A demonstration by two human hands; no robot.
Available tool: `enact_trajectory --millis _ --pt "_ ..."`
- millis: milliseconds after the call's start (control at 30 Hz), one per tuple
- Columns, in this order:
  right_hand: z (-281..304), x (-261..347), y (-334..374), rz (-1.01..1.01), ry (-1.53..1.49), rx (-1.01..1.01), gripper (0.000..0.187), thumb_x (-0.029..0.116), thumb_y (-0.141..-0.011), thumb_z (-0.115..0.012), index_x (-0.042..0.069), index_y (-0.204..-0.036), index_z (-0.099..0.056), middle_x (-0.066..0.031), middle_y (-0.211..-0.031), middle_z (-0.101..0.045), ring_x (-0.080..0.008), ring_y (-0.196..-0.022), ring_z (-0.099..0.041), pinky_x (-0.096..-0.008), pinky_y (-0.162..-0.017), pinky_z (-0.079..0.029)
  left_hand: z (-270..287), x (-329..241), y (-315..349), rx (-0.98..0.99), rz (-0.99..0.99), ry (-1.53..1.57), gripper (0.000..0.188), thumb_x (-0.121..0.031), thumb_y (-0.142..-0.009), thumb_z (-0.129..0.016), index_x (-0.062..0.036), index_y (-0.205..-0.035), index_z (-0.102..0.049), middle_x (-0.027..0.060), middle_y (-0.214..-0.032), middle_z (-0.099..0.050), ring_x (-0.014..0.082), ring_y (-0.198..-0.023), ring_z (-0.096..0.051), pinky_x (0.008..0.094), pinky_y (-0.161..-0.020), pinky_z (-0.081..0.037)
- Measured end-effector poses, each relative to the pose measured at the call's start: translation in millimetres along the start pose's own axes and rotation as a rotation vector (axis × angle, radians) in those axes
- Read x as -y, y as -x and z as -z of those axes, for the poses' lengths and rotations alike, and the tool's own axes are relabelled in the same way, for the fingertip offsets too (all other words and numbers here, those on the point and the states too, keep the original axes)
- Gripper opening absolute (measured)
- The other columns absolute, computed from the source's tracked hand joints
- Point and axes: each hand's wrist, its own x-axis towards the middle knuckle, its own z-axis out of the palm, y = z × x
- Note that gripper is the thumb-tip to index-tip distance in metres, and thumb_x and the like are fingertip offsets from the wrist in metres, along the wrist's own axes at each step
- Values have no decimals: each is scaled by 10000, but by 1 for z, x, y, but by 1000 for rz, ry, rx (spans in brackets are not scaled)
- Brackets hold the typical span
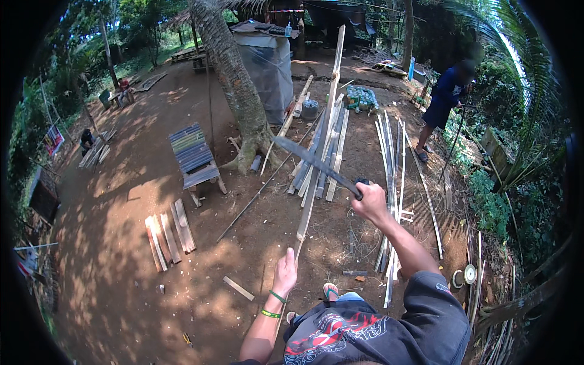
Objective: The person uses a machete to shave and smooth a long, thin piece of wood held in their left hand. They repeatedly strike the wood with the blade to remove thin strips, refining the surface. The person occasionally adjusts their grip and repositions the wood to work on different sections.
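While the left hand [284,272], at lower centre, curls around the near end of a long bamboo strip [308,207], its fingers partly hidden, the right hand [370,202], right of centre, is wrapped around a machete's [311,160] dark handle. The strip runs from lower centre to the top of the frame, and the blade crosses it in view; whether they touch I cannot tell. Short boards [170,237] lie on the ground at left.

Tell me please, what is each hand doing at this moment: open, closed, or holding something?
Left hand: holding a long bamboo strip.
Right hand: closed, holding a machete by its handle.
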Motion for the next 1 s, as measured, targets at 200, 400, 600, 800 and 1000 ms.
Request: enact_trajectory --millis 200,400,600,800,1000 --pt "-23 36 25 220 22 331 204 258 -715 -688 75 -685 -603 -126 -594 -640 -321 -577 -675 -462 -586 -538 2 -1 1 -54 -53 -136 623 -457 -1070 -321 -33 -637 -462 55 -543 -412 200 -521 -419 406 -529 -339" --pt "1 5 -14 -4 43 265 175 224 -757 -654 68 -688 -619 -149 -555 -618 -342 -549 -668 -460 -599 -575 -11 -9 13 -4 56 -133 583 -431 -1070 -333 18 -726 -476 142 -586 -416 254 -567 -428 448 -576 -362" --pt "-11 -29 -19 199 64 220 185 228 -735 -687 83 -671 -592 -119 -530 -592 -307 -527 -649 -455 -535 -526 -10 10 22 -44 -14 -93 628 -457 -1078 -305 -62 -611 -446 16 -523 -413 150 -503 -420 374 -506 -335" --pt "20 -36 -35 98 52 108 180 194 -758 -649 70 -658 -563 -88 -494 -566 -255 -440 -607 -418 -483 -527 -21 20 12 76 73 -76 633 -449 -1070 -317 8 -662 -473 106 -536 -440 252 -518 -467 433 -548 -369" --pt "4 -54 -23 414 99 267 167 157 -799 -635 99 -665 -554 -44 -498 -541 -181 -412 -548 -375 -409 -462 -36 21 23 -41 -40 -152 634 -446 -1078 -298 -67 -586 -426 14 -498 -387 136 -461 -384 347 -472 -289"
